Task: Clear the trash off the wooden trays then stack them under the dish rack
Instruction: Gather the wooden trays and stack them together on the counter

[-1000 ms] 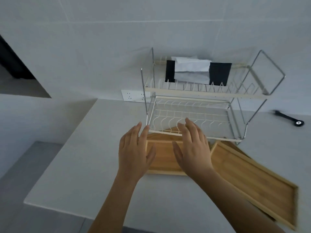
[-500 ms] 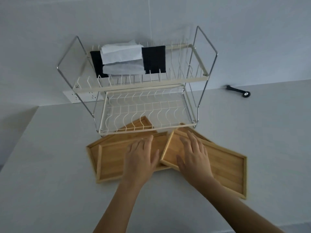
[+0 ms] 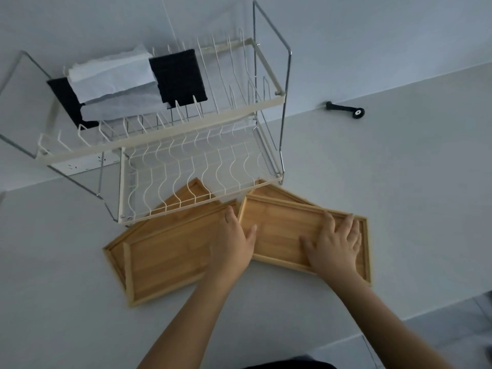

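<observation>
Spreading across most of the view, the pale tabletop (image 3: 372, 187) runs up to a white wall and carries everything else. The two-tier wire dish rack (image 3: 165, 145) stands at the back by the wall; its upper tier holds a black cloth (image 3: 178, 78) with white folded paper (image 3: 111, 73) lying over it, and its lower tier is a bare white grid.

In front of the rack lie the wooden trays, fanned out and only partly under it. The left pair (image 3: 165, 257) sits one on the other, slightly askew, with a far corner reaching beneath the lower tier. The right tray (image 3: 282, 230) lies on top of another whose corner shows just behind it, near the rack's right foot; its near left corner overlaps the left pair. No trash shows on any tray.

The left hand (image 3: 234, 241) lies flat and open where the left pair meets the right tray, its thumb resting on the right tray's floor, gripping nothing. The right hand (image 3: 335, 241) is spread wide, palm down, inside the right tray near its right end, pressing rather than grasping.

A small black tool (image 3: 346, 109) lies well apart by the wall.
</observation>
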